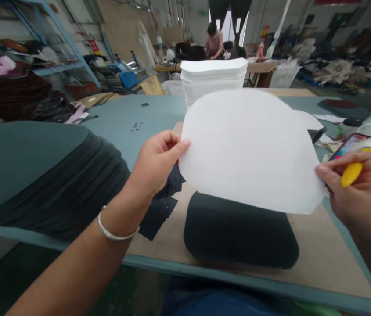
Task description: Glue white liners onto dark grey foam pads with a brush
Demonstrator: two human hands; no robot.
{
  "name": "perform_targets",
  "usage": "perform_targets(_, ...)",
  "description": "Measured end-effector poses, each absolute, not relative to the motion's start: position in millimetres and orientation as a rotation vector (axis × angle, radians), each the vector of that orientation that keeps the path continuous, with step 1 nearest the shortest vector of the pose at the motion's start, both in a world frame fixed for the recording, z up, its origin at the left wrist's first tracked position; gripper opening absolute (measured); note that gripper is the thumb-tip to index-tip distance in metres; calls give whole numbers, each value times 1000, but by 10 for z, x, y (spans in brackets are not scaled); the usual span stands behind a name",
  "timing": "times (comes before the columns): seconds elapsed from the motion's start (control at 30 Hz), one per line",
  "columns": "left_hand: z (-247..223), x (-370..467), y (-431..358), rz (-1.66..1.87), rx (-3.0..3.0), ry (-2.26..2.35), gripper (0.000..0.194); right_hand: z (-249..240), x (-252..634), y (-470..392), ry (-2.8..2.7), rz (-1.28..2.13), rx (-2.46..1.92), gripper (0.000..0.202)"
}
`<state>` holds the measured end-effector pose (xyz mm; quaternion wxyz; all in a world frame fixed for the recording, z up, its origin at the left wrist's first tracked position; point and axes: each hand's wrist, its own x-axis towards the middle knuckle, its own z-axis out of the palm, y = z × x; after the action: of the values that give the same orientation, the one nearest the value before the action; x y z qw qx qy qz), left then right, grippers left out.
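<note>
White sheet (249,149): a rounded, flat-bottomed cut piece, held up in the air above the black pad (240,230) and tilted toward the camera; the upper part of the pad is hidden behind it.

Left hand (155,163): closed on the left edge of the sheet, the edge pinched between thumb and fingers. A silver bangle (114,232) is worn on the wrist.

Right hand (358,188): closed on the right lower corner of the sheet, with a yellow tool (351,173) also gripped in the same fingers; what kind of tool cannot be told.

Black pad: a rounded dark form, laid on a brown board (320,259) directly below the sheet, near the front edge of the table (132,123).

Black scraps (162,206): lying left of the pad, partly on the board, under the left hand.

Dark fabric (40,175): spread over the table, far left of the pad.

Stack of white pieces (213,79): standing behind the pad, beyond the held sheet, of like outline.

Phone (353,144): lying right of the pad, behind the right hand.

Another person (214,41): seated at a far bench, well behind the stack.
</note>
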<state>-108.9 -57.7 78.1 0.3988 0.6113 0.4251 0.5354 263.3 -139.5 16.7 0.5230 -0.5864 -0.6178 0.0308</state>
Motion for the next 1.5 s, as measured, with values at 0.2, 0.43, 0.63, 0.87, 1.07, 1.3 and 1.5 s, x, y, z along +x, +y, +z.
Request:
perform_targets(0.2,-113,-1245,-1071,923,1564,1408,30,-428,2581,-1943,-1324,144,-1696,33)
perform_targets(0.43,-756,-1239,-1352,701,1483,1587,34,-1131,2575,-2259,-1438,289,-1860,27)
perform_targets(0.63,-921,-1240,-1334,652,1484,1641,32,-1278,2550,-2301,-1384,332,-1916,31)
perform_targets(0.87,-915,-1229,-1295,615,1427,1639,34,-1310,2610,-2271,-1473,350,-1929,30)
perform_targets(1.07,-968,-1234,-1279,601,1393,1649,37,-1255,2480,-2291,-1402,363,-1985,29)
perform_targets(1.3,-983,-1292,-1236,532,1499,1647,42,-1187,2427,-2213,-1551,261,-2013,21)
perform_targets(1.5,-922,-1332,-1152,422,1606,1606,43,-924,2505,-2145,-1673,436,-2035,18)
